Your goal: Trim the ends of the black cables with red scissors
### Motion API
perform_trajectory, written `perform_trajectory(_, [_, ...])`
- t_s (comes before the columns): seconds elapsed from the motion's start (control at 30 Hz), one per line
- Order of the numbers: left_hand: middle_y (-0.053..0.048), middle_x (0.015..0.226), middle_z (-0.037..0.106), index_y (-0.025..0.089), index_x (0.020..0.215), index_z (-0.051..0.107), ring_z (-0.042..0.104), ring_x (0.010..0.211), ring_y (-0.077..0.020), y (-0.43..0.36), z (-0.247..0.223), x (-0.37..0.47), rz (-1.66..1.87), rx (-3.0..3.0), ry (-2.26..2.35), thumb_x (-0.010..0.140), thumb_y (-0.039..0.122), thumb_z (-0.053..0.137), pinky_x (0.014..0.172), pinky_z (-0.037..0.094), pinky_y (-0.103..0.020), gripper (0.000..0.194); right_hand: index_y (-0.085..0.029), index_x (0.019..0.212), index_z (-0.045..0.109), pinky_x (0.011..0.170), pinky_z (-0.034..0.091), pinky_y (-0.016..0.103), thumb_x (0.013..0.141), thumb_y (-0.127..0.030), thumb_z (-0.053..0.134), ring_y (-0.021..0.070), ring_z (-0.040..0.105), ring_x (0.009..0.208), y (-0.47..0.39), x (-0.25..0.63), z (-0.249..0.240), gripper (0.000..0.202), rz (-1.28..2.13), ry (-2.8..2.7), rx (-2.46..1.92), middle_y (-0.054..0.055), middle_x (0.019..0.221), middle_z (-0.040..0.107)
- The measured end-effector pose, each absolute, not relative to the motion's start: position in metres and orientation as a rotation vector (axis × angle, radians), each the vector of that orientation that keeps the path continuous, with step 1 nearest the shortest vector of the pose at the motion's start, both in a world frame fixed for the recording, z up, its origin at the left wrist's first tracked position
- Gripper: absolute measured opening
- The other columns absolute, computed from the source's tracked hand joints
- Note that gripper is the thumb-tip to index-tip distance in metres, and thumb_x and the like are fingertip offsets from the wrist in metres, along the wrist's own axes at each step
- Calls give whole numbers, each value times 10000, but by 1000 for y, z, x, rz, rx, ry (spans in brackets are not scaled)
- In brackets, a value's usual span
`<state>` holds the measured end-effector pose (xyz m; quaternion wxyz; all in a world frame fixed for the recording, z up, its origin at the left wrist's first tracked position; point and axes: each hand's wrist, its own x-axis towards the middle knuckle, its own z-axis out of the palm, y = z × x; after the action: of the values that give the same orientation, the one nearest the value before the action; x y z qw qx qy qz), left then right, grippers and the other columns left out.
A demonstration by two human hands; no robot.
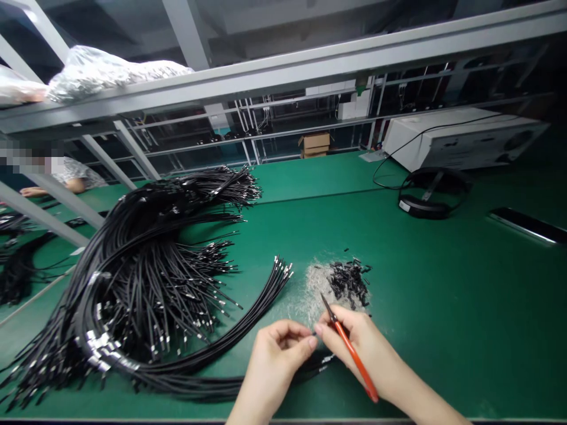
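Note:
My right hand point(354, 342) is closed round red-handled tweezers point(353, 353), whose dark tip points up and left. Its thumb and forefinger meet the fingertips of my left hand point(283, 354), which pinches a small dark piece too small to make out. Under and beside my hands run black cables point(208, 383) with silvery ends. Just beyond my fingers lies a pile of short black pieces point(349, 282) next to clear, thin scraps point(316, 289). A large heap of black cables point(155, 236) fills the left side of the green table point(434, 283).
At the back right stand a white box-shaped device point(460, 139), a black headband-like object point(427, 200) and a dark flat phone-like object point(527, 225). A grey rail point(283, 68) crosses above, with plastic bags point(110, 74) on it. Another person's arm point(75, 184) rests at far left.

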<state>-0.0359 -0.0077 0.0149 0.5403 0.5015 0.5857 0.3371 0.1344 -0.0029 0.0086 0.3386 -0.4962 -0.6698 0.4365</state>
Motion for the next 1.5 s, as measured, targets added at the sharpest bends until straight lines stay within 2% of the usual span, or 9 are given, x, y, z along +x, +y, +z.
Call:
perform_trajectory(0.13, [-46,763,673,190,694,723,619,724,-181,-15,9,-52,635,1638,1467,778,310,654,665,454,-264,162,-219,656,540,519,312,226,859,-293,547,140,560,555,-15,151,2,216,895,-2165,-1386,-18,635,621])
perform_trajectory(0.27, [-63,875,647,210,848,702,572,869,-242,4,6,-75,740,2031,2013,854,242,532,806,439,-363,172,-236,662,542,506,324,231,863,-392,558,158,586,557,-20,159,-5,255,861,-2205,-1481,-12,651,639])
perform_trajectory(0.43, [-69,880,630,196,874,681,553,843,-250,32,5,-77,462,2292,2249,858,207,514,765,435,-361,168,-244,785,580,589,406,223,889,-426,515,158,608,645,-10,156,-1,219,913,-1978,-1489,-4,745,655])
perform_trajectory(0.63, [-39,857,680,211,883,605,636,798,-204,31,-3,-82,695,2048,2152,903,227,430,702,445,-292,177,-240,821,579,623,426,230,895,-385,507,164,609,704,-1,147,3,177,852,-1934,-1432,8,809,651])
perform_trajectory(0.8, [-9,724,670,229,822,580,642,662,-186,40,-4,-98,691,1893,2194,920,307,419,579,408,-254,204,-236,802,583,615,420,221,885,-315,522,154,613,688,1,136,-3,130,854,-1949,-1382,-4,782,651])
perform_trajectory(0.93, [-55,875,644,218,859,568,606,821,-226,38,-2,-88,719,2023,2304,914,248,418,689,409,-299,163,-234,807,584,630,429,222,895,-312,511,168,625,737,0,135,-7,139,868,-1933,-1398,8,816,663])
perform_trajectory(1.17, [-62,828,606,189,848,613,561,803,-252,23,-5,-69,348,2342,2425,878,220,493,723,421,-351,127,-227,796,574,622,429,227,903,-339,507,173,620,721,-5,141,-9,169,921,-1885,-1394,16,802,657])
perform_trajectory(1.37, [-29,817,627,211,815,563,617,784,-203,28,-7,-91,508,2175,2171,889,243,475,698,459,-297,120,-228,775,564,636,428,227,902,-337,509,169,620,716,-4,140,-14,176,918,-1862,-1396,12,804,657])
perform_trajectory(1.5, [-60,806,638,191,856,586,631,811,-228,31,-8,-94,550,2310,2182,917,238,396,729,463,-323,205,-230,783,566,644,421,223,905,-342,502,162,617,714,-5,140,-15,177,918,-1854,-1398,8,807,655])
